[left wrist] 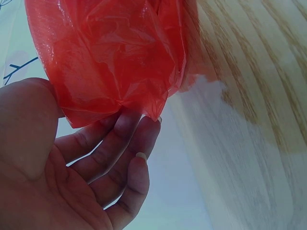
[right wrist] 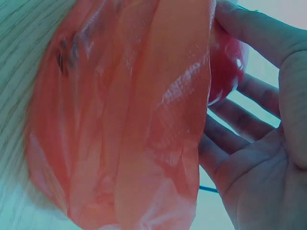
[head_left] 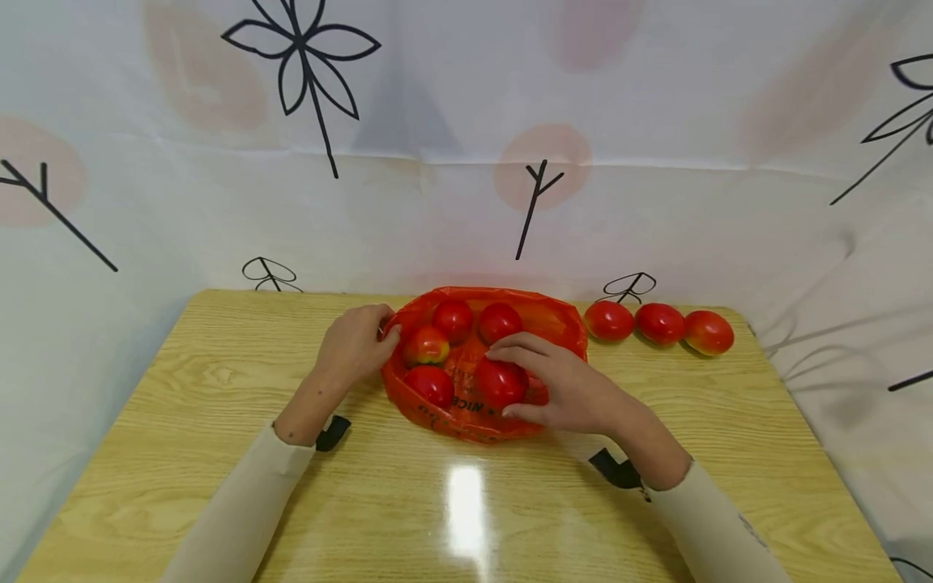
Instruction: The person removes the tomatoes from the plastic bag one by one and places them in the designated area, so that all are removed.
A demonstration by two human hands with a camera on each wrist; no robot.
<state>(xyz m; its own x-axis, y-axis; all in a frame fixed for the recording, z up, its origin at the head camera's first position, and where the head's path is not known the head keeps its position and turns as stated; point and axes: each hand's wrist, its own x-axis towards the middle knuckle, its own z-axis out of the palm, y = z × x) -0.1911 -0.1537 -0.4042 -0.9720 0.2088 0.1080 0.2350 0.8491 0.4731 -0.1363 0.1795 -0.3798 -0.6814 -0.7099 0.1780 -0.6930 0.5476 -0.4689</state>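
Note:
A red plastic bag (head_left: 557, 312) stands wide-mouthed on the table, with dark lettering on its wall. My left hand (head_left: 353, 344) pinches its left rim, thumb inside and the other fingers behind the film; the left wrist view shows the film (left wrist: 110, 52) between them. Over the bag's right side, my right hand (head_left: 576, 389) grips a shiny red tomato (head_left: 499, 385) between thumb and fingers. In the right wrist view this tomato (right wrist: 226, 67) is partly hidden behind the bag's wall (right wrist: 120, 105). Several more tomatoes lie inside, one of them yellowish (head_left: 426, 346) at its lower side.
Three red tomatoes (head_left: 660, 324) lie in a row on the table's back right, just right of the bag. The wood-grain table (head_left: 219, 389) meets a pale cloth (head_left: 437, 227) with leaf drawings behind it. Dark straps (head_left: 615, 470) show at both wrists.

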